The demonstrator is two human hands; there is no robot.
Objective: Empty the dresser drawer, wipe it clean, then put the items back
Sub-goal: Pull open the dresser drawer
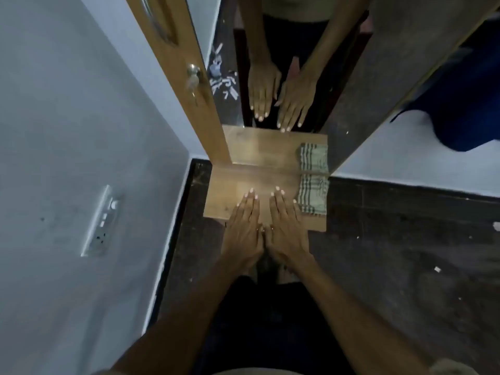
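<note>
Both hands flat, fingers straight and together: left hand (243, 226), right hand (288, 226) on wooden dresser top (230, 190). Folded checked cloth (312, 193) at its right edge, long axis toward mirror (284, 77). Dark floor (392, 253), pale wall (67, 131).

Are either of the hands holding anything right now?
Nothing held: left hand and right hand lie flat, fingers straight, above the wooden dresser top.

No writing, label, brand or number can be read anywhere — the wall switch plate (101, 221) shows only blank buttons.
</note>
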